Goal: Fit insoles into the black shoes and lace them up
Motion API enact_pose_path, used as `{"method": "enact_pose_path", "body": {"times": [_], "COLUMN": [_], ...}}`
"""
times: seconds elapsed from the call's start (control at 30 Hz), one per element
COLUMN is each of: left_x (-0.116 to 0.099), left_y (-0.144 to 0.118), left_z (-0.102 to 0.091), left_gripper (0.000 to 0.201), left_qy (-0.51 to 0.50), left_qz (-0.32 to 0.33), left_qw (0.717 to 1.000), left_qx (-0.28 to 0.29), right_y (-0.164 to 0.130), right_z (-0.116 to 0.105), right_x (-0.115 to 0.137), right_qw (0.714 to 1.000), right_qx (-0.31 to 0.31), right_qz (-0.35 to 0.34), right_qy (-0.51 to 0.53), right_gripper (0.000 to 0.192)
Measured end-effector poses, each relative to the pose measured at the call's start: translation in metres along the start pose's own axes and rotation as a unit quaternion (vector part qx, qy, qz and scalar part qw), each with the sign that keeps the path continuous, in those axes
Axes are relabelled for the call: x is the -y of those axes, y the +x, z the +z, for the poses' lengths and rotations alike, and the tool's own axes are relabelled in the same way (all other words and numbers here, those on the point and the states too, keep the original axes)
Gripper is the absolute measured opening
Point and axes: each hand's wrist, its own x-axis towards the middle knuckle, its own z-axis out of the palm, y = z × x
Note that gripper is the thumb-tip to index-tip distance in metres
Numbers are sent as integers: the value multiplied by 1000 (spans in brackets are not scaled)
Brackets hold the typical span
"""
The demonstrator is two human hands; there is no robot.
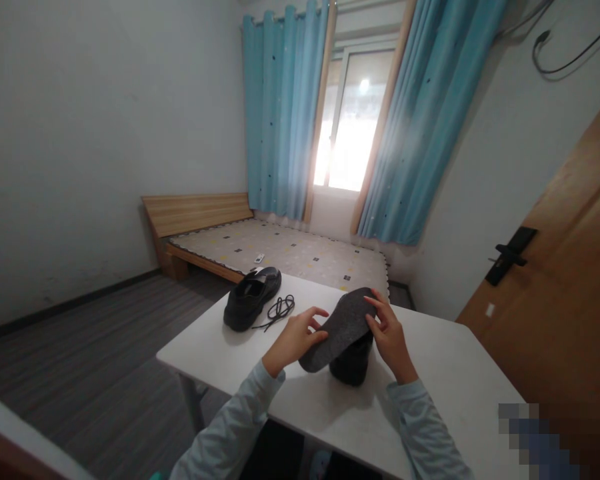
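A second black shoe (351,363) is largely hidden behind the grey felt insole (338,328); the lower right corner is pixelated.

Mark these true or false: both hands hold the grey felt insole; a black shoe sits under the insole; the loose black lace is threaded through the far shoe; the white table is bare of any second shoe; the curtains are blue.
1. Both hands, left hand and right hand, hold the grey felt insole: true.
2. A black shoe sits under the insole: true.
3. The loose black lace is threaded through the far black shoe: false; it lies coiled on the white table beside that shoe.
4. The table carries no second shoe: false; two shoes are on it.
5. The blue curtains are blue: true.
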Motion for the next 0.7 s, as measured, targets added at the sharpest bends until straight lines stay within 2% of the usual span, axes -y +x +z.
{"method": "enact_pose_path", "body": {"times": [0.17,0.27,0.43,0.7], "left_x": [-1,9,36,71], "left_y": [7,13,23,27], "left_z": [-20,-36,-51,-49], "left_gripper": [36,37,28,26], "left_qy": [69,118,181,271], "left_qz": [0,-13,-66,-159], "left_qw": [992,980,964,934], "left_qx": [-109,-160,-185,-169], "right_y": [-3,-5,-5,-5], "right_z": [5,4,1,0], "right_x": [-2,-2,6,10], "right_qw": [998,998,1000,993], "right_qx": [-10,-9,11,43], "right_qz": [16,13,-6,-56], "right_qy": [60,60,4,-96], "right_gripper": [57,49,22,17]}}
